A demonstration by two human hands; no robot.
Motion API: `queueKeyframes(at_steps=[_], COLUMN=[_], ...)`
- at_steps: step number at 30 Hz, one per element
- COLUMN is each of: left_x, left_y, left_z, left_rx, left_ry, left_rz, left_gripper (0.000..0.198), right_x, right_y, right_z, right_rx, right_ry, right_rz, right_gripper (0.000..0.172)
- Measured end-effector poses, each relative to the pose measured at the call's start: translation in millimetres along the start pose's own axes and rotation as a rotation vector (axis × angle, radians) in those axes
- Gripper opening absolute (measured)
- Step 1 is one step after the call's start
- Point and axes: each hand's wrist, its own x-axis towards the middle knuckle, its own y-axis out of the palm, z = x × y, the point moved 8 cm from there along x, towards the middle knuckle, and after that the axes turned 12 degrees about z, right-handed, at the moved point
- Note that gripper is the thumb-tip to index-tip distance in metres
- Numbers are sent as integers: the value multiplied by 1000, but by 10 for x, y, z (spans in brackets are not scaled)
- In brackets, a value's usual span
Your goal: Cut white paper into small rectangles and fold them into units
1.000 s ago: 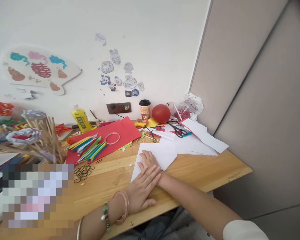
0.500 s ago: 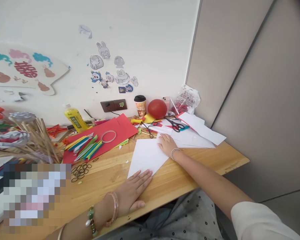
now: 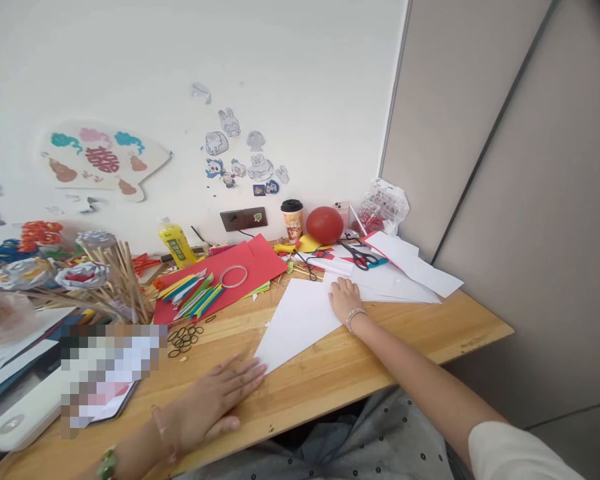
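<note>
A white folded sheet of paper (image 3: 297, 323), shaped like a triangle, lies on the wooden table (image 3: 330, 373). My left hand (image 3: 207, 403) lies flat on the table, fingers stretched out, its fingertips at the paper's near corner. My right hand (image 3: 344, 298) rests flat on the paper's far right corner, fingers spread, a bracelet on the wrist. Neither hand holds anything.
More white sheets (image 3: 405, 267) and scissors (image 3: 359, 256) lie behind my right hand. Red paper (image 3: 240, 263) carries coloured strips (image 3: 193, 293) and a metal ring (image 3: 233, 275). Black rubber bands (image 3: 183, 337), wooden sticks (image 3: 123, 280), a yellow bottle (image 3: 177, 243), a cup (image 3: 293, 219) and a red ball (image 3: 324, 225) stand around.
My right hand slid from under my left hand along the paper to its far right corner. My left hand drew back to the near corner. The view has shifted slightly.
</note>
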Motion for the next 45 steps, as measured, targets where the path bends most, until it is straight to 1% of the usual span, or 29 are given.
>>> queueKeyframes(at_steps=[2,4,6,7,8,10,12,14,16,19,22,24,30,32,33,34,36,39,41,42,43,45], left_x=[-5,100,248,351,494,750,875,853,724,482,296,195,-60,-92,-102,-108,-107,-94,-79,-70,-61,-53], left_y=[-42,-99,-172,-172,-154,-120,-90,-57,-13,69,133,152,162,166,165,166,162,119,96,101,115,162], left_z=[159,285,446,472,442,376,370,419,501,614,674,700,774,782,788,797,812,817,819,825,832,857], left_rx=[34,72,103,90,79,63,45,28,13,-6,-21,-28,-71,-82,-87,-94,-110,-103,-84,-81,-80,-81], left_ry=[-74,-206,-509,-609,-621,-602,-582,-563,-557,-560,-554,-554,-563,-541,-534,-530,-526,-526,-533,-536,-533,-528], left_rz=[3,-34,-130,-154,-158,-166,-171,-166,-157,-139,-125,-125,-172,-185,-190,-189,-179,-183,-185,-178,-170,-165], left_gripper=[53,46,55,60,63,65,69,68,67,69,70,68,59,55,53,52,51,48,47,48,50,52], right_x=[-41,-69,-90,-100,-112,-136,-152,-152,-140,-130,-157,-201,-392,-434,-449,-465,-508,-643,-756,-809,-854,-874], right_y=[-2,-1,23,46,76,142,201,239,259,271,251,216,89,48,24,-3,-63,-143,-202,-196,-152,-20], right_z=[52,190,420,559,704,963,1112,1140,1094,992,841,676,54,-52,-62,-40,102,499,789,927,1052,1156], right_rx=[12,25,43,53,64,82,93,100,103,99,81,59,-36,-63,-75,-86,-102,-99,-17,38,84,148], right_ry=[37,30,-16,-48,-84,-152,-186,-191,-188,-194,-192,-177,-117,-113,-122,-143,-218,-378,-465,-515,-568,-572], right_rz=[-9,-11,1,12,26,51,72,88,103,124,133,130,117,117,118,122,137,153,95,86,111,190], right_gripper=[30,37,41,41,41,41,40,41,43,43,43,42,41,41,42,42,46,47,44,44,46,46])
